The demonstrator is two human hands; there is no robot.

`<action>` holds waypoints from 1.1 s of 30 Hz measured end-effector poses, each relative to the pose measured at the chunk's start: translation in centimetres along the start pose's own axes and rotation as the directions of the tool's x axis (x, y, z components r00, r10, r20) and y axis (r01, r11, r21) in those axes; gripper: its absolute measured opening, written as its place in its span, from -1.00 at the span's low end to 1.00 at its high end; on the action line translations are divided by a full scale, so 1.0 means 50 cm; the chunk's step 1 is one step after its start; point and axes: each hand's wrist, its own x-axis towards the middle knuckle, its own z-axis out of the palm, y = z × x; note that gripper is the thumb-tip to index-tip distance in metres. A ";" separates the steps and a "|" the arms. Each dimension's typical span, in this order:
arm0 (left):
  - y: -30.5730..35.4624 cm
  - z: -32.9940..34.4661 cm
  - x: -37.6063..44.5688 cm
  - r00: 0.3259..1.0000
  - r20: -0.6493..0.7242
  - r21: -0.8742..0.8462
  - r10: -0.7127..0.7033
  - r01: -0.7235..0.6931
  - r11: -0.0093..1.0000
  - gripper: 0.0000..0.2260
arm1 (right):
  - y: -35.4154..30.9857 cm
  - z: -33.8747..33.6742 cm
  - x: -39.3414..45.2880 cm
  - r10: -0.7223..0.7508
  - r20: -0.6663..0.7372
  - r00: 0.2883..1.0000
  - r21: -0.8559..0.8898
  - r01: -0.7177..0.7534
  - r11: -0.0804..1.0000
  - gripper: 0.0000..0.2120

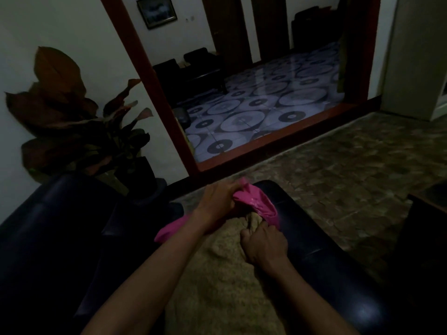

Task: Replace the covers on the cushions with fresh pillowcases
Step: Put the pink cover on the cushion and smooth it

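A beige fuzzy cushion (217, 281) lies lengthwise on the dark armchair (321, 250) in front of me. A pink pillowcase (256, 204) is bunched around the cushion's far end; a strip of it also shows under my left forearm. My left hand (217, 199) grips the bunched pink fabric at its left side. My right hand (263, 245) pinches the cushion's far corner just below the pink cloth. How far the pillowcase covers the cushion is hidden by my hands.
A second dark armchair (48, 238) stands to the left, with a large-leaved potted plant (72, 117) behind it. A red-framed doorway (242, 93) opens onto a patterned floor. A dark table edge (425, 213) sits at the right. Mottled floor lies ahead.
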 end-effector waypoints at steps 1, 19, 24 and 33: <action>-0.002 0.003 0.006 1.000 0.008 0.005 -0.030 0.030 1.000 -0.64 | 0.006 0.001 -0.003 0.011 0.003 1.000 -0.009 -0.011 1.000 -0.50; 0.029 0.006 -0.089 0.854 0.510 -0.274 -0.103 0.275 0.921 -0.58 | 0.049 0.018 0.012 -0.010 -0.078 0.997 0.177 0.024 0.984 -0.51; 0.043 0.004 -0.098 0.835 0.549 -0.174 -0.050 0.173 0.969 -0.71 | 0.070 0.019 -0.005 -0.090 -0.209 0.974 0.416 0.172 0.893 -0.54; 0.032 0.000 -0.139 0.740 0.645 -0.133 -0.190 0.353 0.926 -0.54 | 0.087 0.017 -0.014 -0.199 -0.396 0.897 0.356 0.349 0.867 -0.76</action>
